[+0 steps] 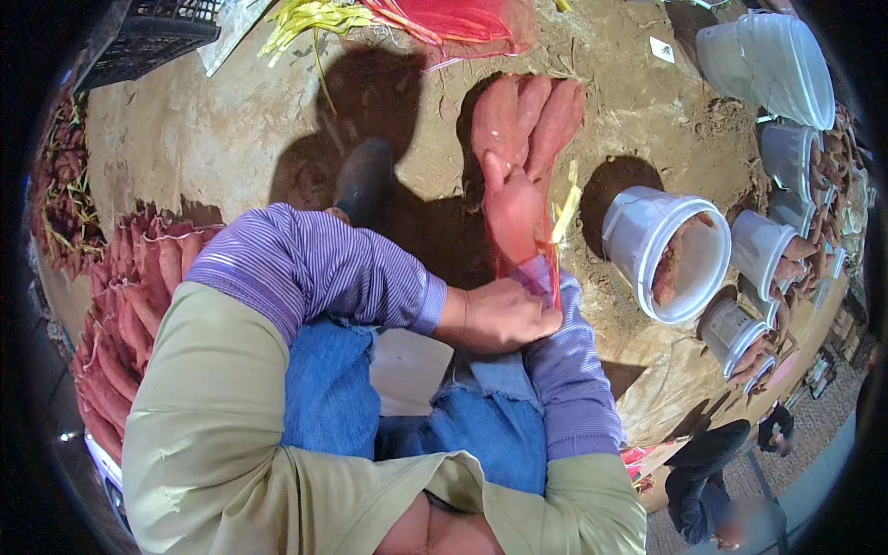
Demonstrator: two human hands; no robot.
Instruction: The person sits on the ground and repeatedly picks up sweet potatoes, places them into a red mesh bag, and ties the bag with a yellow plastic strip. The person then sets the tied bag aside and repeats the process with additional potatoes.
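Observation:
A red mesh bag point(553, 199) lies stretched over the ground ahead of me with sweet potatoes point(499, 116) side by side in its far end. My right hand point(518, 217) is inside the bag, its fingers about the near end of the left sweet potato; part of the fingers is blurred by the mesh. The bag's mouth is bunched around my right wrist. My left hand point(509, 314) is closed on the edge of the mesh bag there, close over the right cuff.
A white bucket point(638, 245) with sweet potatoes lies tipped at right; more filled buckets point(763, 250) stand beyond it. Filled red mesh bags point(129, 324) are stacked at left. Yellow ties point(314, 23) and red netting point(453, 18) lie far ahead, a black crate point(148, 42) far left. Another person point(712, 490) is lower right.

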